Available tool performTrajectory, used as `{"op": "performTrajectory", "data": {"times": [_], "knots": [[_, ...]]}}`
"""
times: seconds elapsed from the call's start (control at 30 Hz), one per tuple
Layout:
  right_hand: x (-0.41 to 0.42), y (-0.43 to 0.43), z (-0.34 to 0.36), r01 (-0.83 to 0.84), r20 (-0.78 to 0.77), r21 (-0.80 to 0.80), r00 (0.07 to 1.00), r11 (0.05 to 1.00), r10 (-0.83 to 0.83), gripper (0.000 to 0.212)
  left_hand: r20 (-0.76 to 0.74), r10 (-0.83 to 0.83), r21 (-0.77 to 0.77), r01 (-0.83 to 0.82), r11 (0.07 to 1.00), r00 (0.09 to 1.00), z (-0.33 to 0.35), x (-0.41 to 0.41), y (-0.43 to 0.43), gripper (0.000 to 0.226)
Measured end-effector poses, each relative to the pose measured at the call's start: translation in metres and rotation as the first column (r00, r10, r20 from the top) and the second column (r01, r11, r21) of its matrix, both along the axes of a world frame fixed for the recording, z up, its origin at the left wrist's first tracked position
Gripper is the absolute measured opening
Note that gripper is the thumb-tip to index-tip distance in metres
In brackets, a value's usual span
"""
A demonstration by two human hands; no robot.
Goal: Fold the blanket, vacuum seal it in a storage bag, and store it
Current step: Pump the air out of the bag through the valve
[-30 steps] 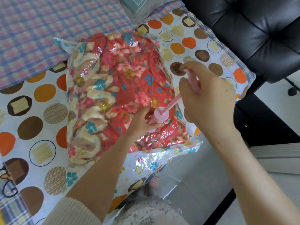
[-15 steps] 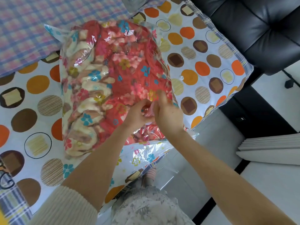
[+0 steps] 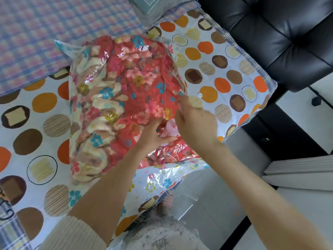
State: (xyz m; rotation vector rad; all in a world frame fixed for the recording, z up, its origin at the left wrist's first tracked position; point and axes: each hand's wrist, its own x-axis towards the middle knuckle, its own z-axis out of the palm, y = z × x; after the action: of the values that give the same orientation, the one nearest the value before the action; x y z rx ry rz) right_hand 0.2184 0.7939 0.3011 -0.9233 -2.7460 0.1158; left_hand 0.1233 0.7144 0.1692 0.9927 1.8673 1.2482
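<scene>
The fingers (image 3: 159,123) of the left hand (image 3: 153,135) curl around a pink valve piece (image 3: 171,129) and pinch it against the top of the storage bag (image 3: 162,177). The right hand (image 3: 197,127) sits just beside the same piece with its back to the camera, so whether its fingers grip anything cannot be told. The clear, flower-printed bag holds the folded red floral blanket (image 3: 135,83) and lies on the bed's dotted sheet (image 3: 225,69), with a plaid cover (image 3: 54,24) behind it and a black padded chair (image 3: 279,33) near the bed's corner.
</scene>
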Motion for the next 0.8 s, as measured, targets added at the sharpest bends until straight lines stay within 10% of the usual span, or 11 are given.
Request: {"op": "performTrajectory", "data": {"times": [0.1,0.27,0.47,0.67,0.8], "knots": [[0.002,-0.001,0.042,0.144,-0.387,0.079,0.916,0.986,-0.103,0.016,0.009,-0.011,-0.015,0.011,1.0,1.0,-0.001,-0.004,0.001,0.047],[0.001,-0.012,-0.028,0.1,-0.057,-0.064,0.993,0.993,-0.104,0.021,0.008,0.003,-0.005,-0.003,1.0,1.0,-0.003,0.002,0.001,0.043],[-0.002,0.005,0.062,0.072,-0.327,0.01,0.943,0.997,-0.065,0.021,-0.013,-0.019,-0.024,0.019,1.0,1.0,0.001,-0.007,0.003,0.041],[-0.001,-0.013,-0.02,0.085,-0.054,-0.133,0.994,0.987,-0.093,0.019,-0.024,-0.008,-0.012,0.008,1.0,1.0,-0.003,0.001,-0.001,0.039],[0.002,0.0,0.05,0.057,-0.283,-0.064,0.956,0.996,-0.073,0.018,0.001,-0.004,-0.01,0.004,1.0,1.0,-0.004,-0.005,0.002,0.04]]}}
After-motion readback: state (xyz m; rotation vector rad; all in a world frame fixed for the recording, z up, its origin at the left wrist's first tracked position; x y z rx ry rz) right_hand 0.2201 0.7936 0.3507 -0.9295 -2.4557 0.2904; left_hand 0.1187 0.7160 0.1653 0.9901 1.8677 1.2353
